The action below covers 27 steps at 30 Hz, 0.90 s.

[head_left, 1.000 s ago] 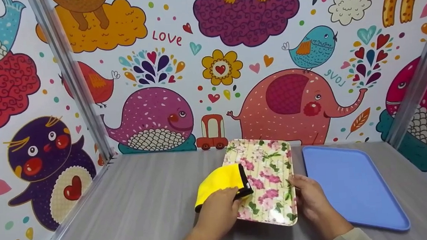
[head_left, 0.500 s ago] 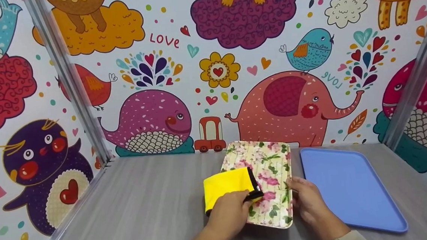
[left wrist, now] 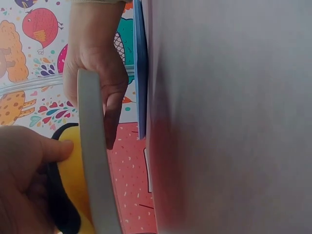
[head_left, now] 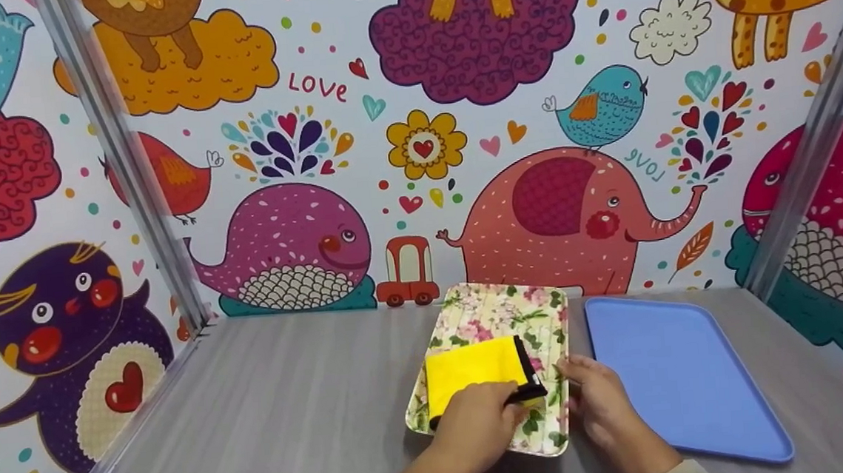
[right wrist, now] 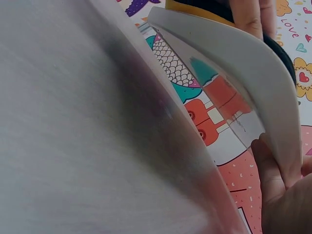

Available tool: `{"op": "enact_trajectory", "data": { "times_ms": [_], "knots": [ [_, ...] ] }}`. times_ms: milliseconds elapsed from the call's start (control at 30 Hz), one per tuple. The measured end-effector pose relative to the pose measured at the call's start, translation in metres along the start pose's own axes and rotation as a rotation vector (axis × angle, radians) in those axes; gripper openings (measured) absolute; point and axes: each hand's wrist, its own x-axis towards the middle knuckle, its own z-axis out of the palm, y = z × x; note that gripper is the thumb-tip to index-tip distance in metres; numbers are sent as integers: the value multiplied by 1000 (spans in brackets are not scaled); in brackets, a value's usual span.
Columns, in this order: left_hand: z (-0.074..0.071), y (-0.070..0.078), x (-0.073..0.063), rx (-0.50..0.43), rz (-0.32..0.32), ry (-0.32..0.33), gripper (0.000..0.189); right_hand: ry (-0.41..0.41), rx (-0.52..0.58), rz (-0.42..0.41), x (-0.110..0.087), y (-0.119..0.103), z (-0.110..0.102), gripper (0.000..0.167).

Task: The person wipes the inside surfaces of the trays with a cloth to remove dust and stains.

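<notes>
1. Right now, the left hand (head_left: 475,422) has its grip closed on the cloth (head_left: 472,370), pinching it near its black-edged right end.
2. The cloth is yellow with black edging and looks folded; it lies across the left and near part of the floral tray (head_left: 493,309), over the patterned face.
3. In the left wrist view, the thumb (left wrist: 58,150) presses on the yellow side of the cloth.
4. The right hand (head_left: 608,409) grips the floral tray by its right edge; its own wrist view shows fingers (right wrist: 267,165) against the pale underside and part of the hand on the other face.
5. Both wrist views show a gap between the floral tray and the tabletop (head_left: 292,401), so it is held up, its flowers facing the head camera.
6. The blue tray (head_left: 683,374) lies flat on the grey tabletop, just to the right of the floral tray, partly hidden by the right wrist.
7. Behind stands a printed wall (head_left: 356,152) with a purple whale (head_left: 291,231), an elephant (head_left: 554,227) and a red car (head_left: 407,271).
8. Metal strips (head_left: 127,160) run up its corners.
</notes>
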Motion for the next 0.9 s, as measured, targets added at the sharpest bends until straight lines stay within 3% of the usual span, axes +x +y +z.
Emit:
{"op": "enact_trajectory", "data": {
  "times_ms": [167,267,600,900],
  "knots": [
    [6,2,-5,24,72,43,5,-11,-5,13,-1,3,1,19],
    [8,3,-8,17,93,36,13,-12,0,25,-2,6,1,16],
    [8,0,-10,9,131,-96,20,-4,-3,49,-2,7,-1,25],
    [-3,2,-4,50,145,-233,33,-23,-17,33,0,-1,-4,27]
  ]
}}
